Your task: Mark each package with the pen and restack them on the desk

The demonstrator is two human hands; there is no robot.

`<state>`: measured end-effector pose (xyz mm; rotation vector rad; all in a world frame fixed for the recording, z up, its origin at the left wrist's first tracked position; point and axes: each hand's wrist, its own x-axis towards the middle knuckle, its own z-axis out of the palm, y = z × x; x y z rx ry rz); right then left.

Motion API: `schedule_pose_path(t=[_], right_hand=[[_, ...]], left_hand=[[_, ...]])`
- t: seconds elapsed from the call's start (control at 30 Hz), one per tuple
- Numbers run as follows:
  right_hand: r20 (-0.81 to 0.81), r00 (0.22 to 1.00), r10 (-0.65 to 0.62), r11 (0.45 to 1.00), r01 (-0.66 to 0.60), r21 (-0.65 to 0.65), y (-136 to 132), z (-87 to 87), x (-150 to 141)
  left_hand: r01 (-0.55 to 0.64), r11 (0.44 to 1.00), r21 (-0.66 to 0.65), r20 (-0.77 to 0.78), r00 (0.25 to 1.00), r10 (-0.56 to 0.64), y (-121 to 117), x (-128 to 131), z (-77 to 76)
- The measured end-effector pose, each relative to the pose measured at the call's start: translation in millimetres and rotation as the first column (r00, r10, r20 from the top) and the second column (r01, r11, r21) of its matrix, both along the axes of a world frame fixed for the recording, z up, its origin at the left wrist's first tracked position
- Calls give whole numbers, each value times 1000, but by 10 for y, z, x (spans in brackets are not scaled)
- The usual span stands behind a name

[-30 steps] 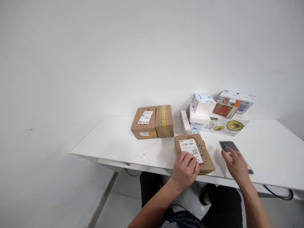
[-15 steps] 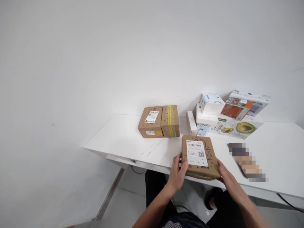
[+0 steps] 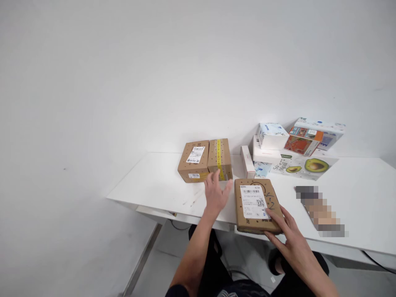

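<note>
My right hand [image 3: 286, 231] grips the near right corner of a brown cardboard box [image 3: 252, 220], thumb below and fingers on top. A white shipping label faces up on this box, which lies at the table's front edge. Left of it, my left hand [image 3: 215, 192] is off the box with its fingers apart, just in front of a second cardboard box [image 3: 223, 152] with a yellow tape strip. Against that one stands a third cardboard box [image 3: 188, 156] bearing white labels.
On the white table [image 3: 139, 181], a thin white box [image 3: 247, 161] stands beside stacked white cartons [image 3: 272, 138]. Further right are an orange box [image 3: 301, 144] and an avocado-printed carton [image 3: 305, 167]. A pixelated flat object [image 3: 321, 212] lies at the right.
My left hand has let go of the near box and moved left and away from me, toward the taped box. My right hand has shifted its hold to the near right corner.
</note>
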<state>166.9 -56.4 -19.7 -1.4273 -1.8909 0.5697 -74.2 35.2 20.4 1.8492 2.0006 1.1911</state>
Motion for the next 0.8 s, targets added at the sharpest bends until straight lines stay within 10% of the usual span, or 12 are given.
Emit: schedule_pose_path(t=[0.2,0.4,0.67,0.8], right_hand=[[32,999,-29,994,25,107,-65,-83,-11],[64,998,-19,993,11,121,-122,-65,-23],[80,995,61,989,-71,132,-79,-56,-27],[116,985,131,980,-146,136,-41,-83,-137]], left_hand=[[-238,946,-222,-256,950,179,792,73,221],[-316,924,-217,-280,927,251,919,342,184],[-187,969,160,-225,949,221,403,194,723],[-108,852,512,-211,946,247,-242,-188,1143]])
